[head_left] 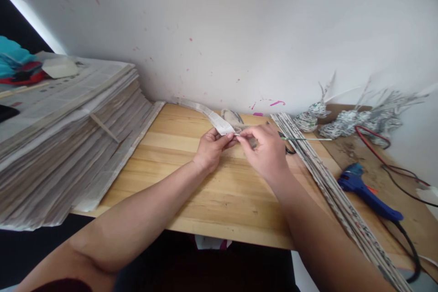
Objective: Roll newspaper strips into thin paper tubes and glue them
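Observation:
Over the middle of the wooden table, both hands work at one end of a newspaper strip [219, 122], whose other end curves back towards the wall. My left hand [211, 148] is closed, pinching the strip between thumb and fingers. Fingertip to fingertip with it, my right hand [265, 148] is also closed in a pinch on the strip's end. A thin rod [308, 139] sticks out to the right from behind my right hand; its inner end is hidden. Black loop handles [290, 149], perhaps of scissors, show partly beside that hand.
A tall newspaper stack [102, 123] fills the table's left side. Rolled paper sticks [318, 169] lie along the right, beside a blue glue gun [369, 194] with its cord. Woven paper pieces [349, 123] stand at the back right. A white wall [219, 32] borders the table.

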A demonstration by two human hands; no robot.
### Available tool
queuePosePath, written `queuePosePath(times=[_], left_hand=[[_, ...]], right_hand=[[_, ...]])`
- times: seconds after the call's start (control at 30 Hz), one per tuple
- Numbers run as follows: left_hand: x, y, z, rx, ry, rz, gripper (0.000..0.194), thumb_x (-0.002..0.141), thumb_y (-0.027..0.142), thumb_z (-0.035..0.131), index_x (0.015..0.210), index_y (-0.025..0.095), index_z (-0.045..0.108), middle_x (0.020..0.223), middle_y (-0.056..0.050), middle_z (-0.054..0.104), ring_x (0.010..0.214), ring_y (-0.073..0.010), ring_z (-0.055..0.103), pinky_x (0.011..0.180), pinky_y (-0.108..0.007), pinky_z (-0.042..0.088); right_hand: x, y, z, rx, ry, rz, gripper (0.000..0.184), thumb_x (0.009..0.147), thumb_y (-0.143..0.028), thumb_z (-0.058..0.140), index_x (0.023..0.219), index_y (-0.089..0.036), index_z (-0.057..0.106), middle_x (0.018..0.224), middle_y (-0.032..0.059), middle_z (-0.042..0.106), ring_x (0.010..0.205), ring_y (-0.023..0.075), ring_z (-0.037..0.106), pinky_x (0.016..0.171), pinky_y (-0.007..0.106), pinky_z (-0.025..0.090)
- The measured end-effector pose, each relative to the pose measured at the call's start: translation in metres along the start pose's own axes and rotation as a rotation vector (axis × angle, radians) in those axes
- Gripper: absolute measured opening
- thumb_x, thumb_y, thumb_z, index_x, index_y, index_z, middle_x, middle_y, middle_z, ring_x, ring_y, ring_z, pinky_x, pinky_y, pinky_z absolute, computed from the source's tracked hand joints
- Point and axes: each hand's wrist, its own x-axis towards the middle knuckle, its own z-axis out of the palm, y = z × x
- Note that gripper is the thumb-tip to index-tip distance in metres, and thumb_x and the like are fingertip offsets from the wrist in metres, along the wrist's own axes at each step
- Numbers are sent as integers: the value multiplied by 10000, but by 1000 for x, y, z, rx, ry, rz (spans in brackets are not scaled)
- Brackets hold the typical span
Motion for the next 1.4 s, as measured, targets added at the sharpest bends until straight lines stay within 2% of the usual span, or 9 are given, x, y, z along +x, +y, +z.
queuePosePath(times=[0.07, 0.2, 0.37, 0.5, 0.73, 0.9, 1.07, 1.27, 1.4], left_hand=[[0, -1, 0, 5, -12, -23, 402, 580, 241, 883, 908, 136, 676, 883, -45, 735, 788, -137, 687, 803, -279, 541], [0, -2, 0, 2, -22, -34, 400, 589, 224, 878, 917, 133, 669, 892, -46, 736, 794, -142, 697, 816, -290, 553], [0, -4, -1, 0, -37, -34, 383, 607, 208, 867, 924, 132, 665, 896, -47, 733, 807, -142, 693, 830, -302, 553], [-1, -4, -2, -12, -40, -61, 367, 604, 200, 867, 901, 131, 663, 884, -46, 731, 812, -143, 690, 843, -312, 547], [-3, -3, 0, -27, -27, -91, 392, 563, 203, 886, 879, 137, 663, 854, -28, 725, 776, -124, 673, 790, -271, 532], [-2, -5, -1, 8, -58, -40, 380, 575, 224, 882, 879, 144, 667, 833, -20, 722, 764, -115, 655, 766, -258, 516], [-1, -6, -1, 64, -72, 37, 360, 583, 234, 874, 876, 146, 684, 848, -26, 723, 784, -115, 638, 770, -249, 484], [-2, -10, -2, 37, -62, 20, 340, 585, 235, 871, 861, 161, 687, 848, -14, 716, 793, -119, 630, 793, -261, 468], [-2, -12, -3, 12, -53, -14, 338, 586, 234, 873, 860, 161, 689, 854, -16, 716, 794, -119, 631, 805, -264, 462]], right_hand=[[3, 7, -2, -64, -12, -38, 50, 849, -224, 631, 837, -201, 673, 882, 59, 713, 903, 240, 596, 839, 379, 434], [6, 15, -1, -53, -78, 8, 19, 825, -209, 655, 823, -210, 674, 875, 41, 723, 896, 241, 619, 857, 394, 425], [4, 11, 0, 6, -112, 27, 44, 822, -176, 632, 842, -209, 653, 865, 38, 718, 857, 220, 637, 798, 357, 440], [3, 8, -2, 34, -157, 51, 58, 808, -151, 610, 785, -204, 621, 797, 24, 698, 772, 193, 633, 716, 317, 444], [4, 11, -2, 214, -202, 224, 18, 815, -203, 618, 797, -205, 620, 791, 10, 697, 710, 158, 645, 671, 285, 475], [6, 12, -6, 246, -258, 317, 76, 798, -267, 662, 834, -204, 637, 827, 20, 714, 746, 171, 661, 698, 303, 489], [7, 9, -10, 240, -360, 293, 152, 858, -317, 606, 889, -206, 706, 904, 47, 742, 782, 184, 672, 707, 318, 489], [8, 8, -8, 183, -326, 363, 138, 823, -301, 650, 875, -200, 728, 840, 41, 748, 703, 182, 662, 666, 318, 484], [7, 8, -8, 142, -282, 310, 123, 820, -285, 656, 872, -208, 736, 821, 38, 753, 679, 184, 662, 651, 317, 474]])
